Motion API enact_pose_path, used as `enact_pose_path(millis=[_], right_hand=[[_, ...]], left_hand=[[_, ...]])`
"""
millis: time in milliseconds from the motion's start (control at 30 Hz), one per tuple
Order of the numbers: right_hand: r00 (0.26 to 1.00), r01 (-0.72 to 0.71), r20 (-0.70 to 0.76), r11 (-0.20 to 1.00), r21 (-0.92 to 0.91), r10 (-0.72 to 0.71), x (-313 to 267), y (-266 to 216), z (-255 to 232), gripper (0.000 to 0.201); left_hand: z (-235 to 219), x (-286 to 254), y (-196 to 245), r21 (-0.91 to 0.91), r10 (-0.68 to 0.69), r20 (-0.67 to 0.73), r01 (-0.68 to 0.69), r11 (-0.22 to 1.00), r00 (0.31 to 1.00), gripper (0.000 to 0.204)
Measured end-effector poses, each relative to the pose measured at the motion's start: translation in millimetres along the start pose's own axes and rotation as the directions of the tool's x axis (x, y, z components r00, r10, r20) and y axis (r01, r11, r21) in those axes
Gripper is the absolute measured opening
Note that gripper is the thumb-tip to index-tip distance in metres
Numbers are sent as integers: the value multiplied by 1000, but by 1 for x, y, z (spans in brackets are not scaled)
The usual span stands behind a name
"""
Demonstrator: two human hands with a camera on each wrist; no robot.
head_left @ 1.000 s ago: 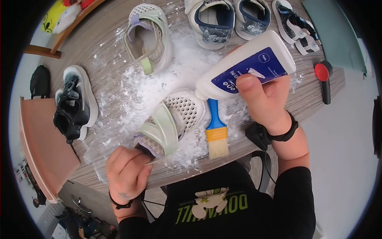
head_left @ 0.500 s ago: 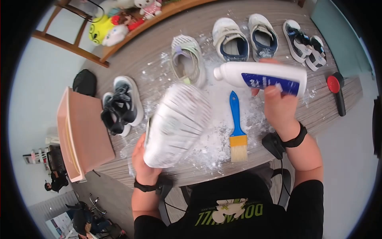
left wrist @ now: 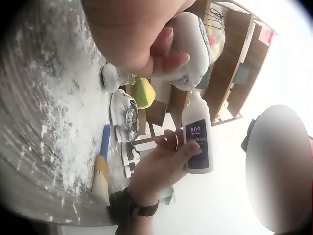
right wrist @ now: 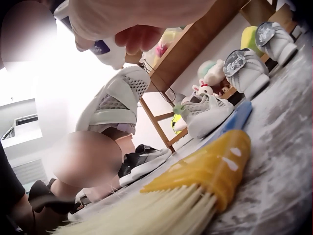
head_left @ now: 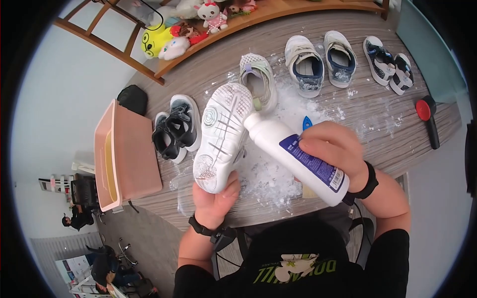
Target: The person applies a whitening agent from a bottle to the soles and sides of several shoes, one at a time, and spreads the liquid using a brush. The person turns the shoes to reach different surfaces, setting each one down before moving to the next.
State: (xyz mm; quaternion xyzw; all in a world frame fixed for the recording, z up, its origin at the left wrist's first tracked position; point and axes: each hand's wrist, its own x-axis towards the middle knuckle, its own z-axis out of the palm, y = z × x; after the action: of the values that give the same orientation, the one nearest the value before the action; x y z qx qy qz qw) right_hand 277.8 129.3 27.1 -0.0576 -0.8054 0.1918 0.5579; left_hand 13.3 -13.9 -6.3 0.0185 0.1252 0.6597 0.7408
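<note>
My left hand (head_left: 216, 201) holds a pale shoe (head_left: 223, 136) up off the table by its heel end, its white patterned sole towards the head camera. In the right wrist view the shoe's mesh upper (right wrist: 115, 100) and pale straps show. My right hand (head_left: 338, 149) grips a white bottle (head_left: 266, 133) with a blue label, tilted, its nozzle right at the sole's edge. Below the bottle lies a paintbrush (right wrist: 210, 169) with a blue handle and pale bristles, mostly hidden from the head camera. The matching shoe (head_left: 261, 89) stands on the table behind.
White powder (head_left: 271, 176) is spread over the wooden table. Black shoes (head_left: 179, 126) stand at left, beside a pink bin (head_left: 139, 159). White-and-navy shoes (head_left: 304, 69), small sandals (head_left: 380, 62) and a red-and-black tool (head_left: 425, 111) sit at right. Plush toys (head_left: 213, 17) line a shelf behind.
My left hand has lifted the shoe from the table and turned its sole up. The bottle was drawn back from the shoe, then brought in again with its nozzle at the sole.
</note>
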Motion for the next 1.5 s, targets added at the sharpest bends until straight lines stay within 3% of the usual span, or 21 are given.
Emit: enact_pose_path(millis=[200,300,400,500,667,733,800,900,1000,1167,1233,1300,1367,1500], right_hand=[[998,26,55,998,66,-29,-1,1,3,42],[981,146,115,987,65,-153,-1,0,12,39],[979,117,155,988,104,-132,-3,-5,18,37],[978,90,174,985,145,-115,-4,-5,19,38],[971,71,209,974,217,-117,-5,-7,21,39],[970,80,207,971,226,-128,-5,-8,21,39],[968,85,210,968,236,-137,-5,-9,22,39],[965,87,219,967,239,-141,-4,-12,23,38],[962,81,237,970,229,-136,-4,-13,22,37],[956,81,257,969,232,-141,-4,-15,17,38],[957,78,255,970,231,-138,-5,-16,15,38],[956,71,260,969,237,-133,-4,-17,14,39],[953,60,274,968,244,-128,-3,-18,13,39],[957,49,265,965,259,-120,-4,-17,12,38]], left_hand=[[8,-1,-1,-24,-20,-5,20,999,1000,41],[0,-2,-4,-29,13,-3,-13,999,1000,51],[-5,-1,-4,33,14,-6,-14,999,1000,59],[2,-1,-7,106,74,-208,-53,993,975,58],[-11,-3,-5,99,23,-20,-21,995,1000,57],[-7,-5,-9,122,67,-130,-51,991,989,56],[-5,-4,-11,131,78,-95,-66,989,992,55],[-10,0,-9,148,47,99,-61,987,994,51],[-12,1,-9,235,56,94,-76,969,994,48],[-4,-3,-17,487,204,34,-195,852,978,51],[-21,-5,-10,518,155,124,-197,833,980,51],[-18,-7,-11,579,188,127,-227,783,974,53],[-6,-11,-22,669,308,55,-264,694,950,55],[0,-6,-30,719,359,143,-346,603,922,41]])
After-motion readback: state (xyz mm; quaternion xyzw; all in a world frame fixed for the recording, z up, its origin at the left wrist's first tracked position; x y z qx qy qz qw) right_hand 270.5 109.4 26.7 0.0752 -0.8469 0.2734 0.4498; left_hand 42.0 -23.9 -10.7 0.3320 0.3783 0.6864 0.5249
